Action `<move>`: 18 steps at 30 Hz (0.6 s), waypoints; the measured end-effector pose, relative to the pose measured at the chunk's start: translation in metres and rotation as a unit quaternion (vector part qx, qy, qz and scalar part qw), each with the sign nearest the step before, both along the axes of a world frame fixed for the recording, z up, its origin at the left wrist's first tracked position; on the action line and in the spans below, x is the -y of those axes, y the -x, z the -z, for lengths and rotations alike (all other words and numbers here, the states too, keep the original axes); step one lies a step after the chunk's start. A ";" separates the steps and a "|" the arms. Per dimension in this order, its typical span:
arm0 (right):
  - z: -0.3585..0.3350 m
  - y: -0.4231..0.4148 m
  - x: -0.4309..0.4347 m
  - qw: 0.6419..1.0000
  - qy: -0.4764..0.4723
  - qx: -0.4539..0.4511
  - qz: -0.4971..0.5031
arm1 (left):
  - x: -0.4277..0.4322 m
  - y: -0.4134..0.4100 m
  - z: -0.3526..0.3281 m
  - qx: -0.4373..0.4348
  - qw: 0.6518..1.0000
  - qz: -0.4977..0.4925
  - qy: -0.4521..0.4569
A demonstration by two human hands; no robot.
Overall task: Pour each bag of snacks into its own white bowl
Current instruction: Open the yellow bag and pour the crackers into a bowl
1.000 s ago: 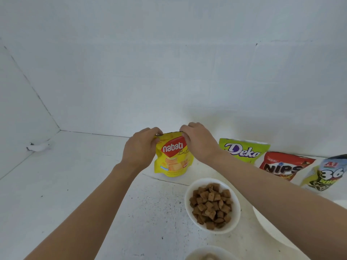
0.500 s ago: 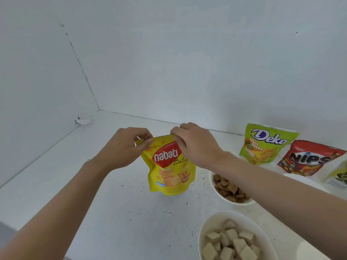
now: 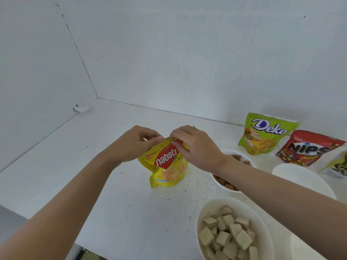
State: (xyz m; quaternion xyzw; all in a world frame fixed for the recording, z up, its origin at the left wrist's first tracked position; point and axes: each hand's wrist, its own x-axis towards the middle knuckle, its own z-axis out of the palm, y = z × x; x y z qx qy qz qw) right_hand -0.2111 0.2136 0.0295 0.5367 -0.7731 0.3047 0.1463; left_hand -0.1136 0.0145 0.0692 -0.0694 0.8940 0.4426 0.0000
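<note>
On the white tabletop [image 3: 90,166], straight ahead of the person, a yellow nabati bag [image 3: 169,173] stood slightly tilted with its red logo facing the camera. Whether its base sat fully on the surface could not be told. The left grip [image 3: 135,145] pinched the bag's top edge at the left corner, thumb and forefinger pressed together on the foil and the other fingers curled. The right grip [image 3: 195,147] pinched the same edge just to the right, its fingers curled over the rim and hiding part of the logo. The two grips nearly met above the bag.

Just right of the nabati bag, partly hidden under the right forearm, sat a white bowl of brown squares [image 3: 249,159]. To the bag's right and nearer the camera, a second white bowl [image 3: 205,208] held pale wafer cubes. Farther right of the bag, beyond the forearm, lay an empty white bowl [image 3: 300,177].

Behind the nabati bag and well to its right, near the back wall [image 3: 187,62], a green Deka bag [image 3: 266,134] stood upright. A red Nips bag [image 3: 308,149] leaned just beside it, on the side away from the nabati bag. Farther out still, a fourth bag [image 3: 338,166] was cut off by the frame edge, its label unreadable.
</note>
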 end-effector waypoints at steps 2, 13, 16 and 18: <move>0.002 0.001 -0.002 1.000 0.027 -0.002 -0.004 | -0.004 0.003 -0.001 0.013 1.000 -0.007 -0.019; 0.007 0.010 -0.008 0.997 0.063 -0.015 -0.045 | 0.000 0.014 -0.014 0.060 0.996 0.057 -0.010; 0.006 0.010 -0.010 0.997 0.055 -0.025 -0.054 | -0.003 0.014 -0.015 0.057 0.996 0.072 0.001; 0.007 0.010 -0.011 0.997 0.044 -0.026 -0.060 | -0.005 0.015 -0.014 0.053 0.996 0.075 0.021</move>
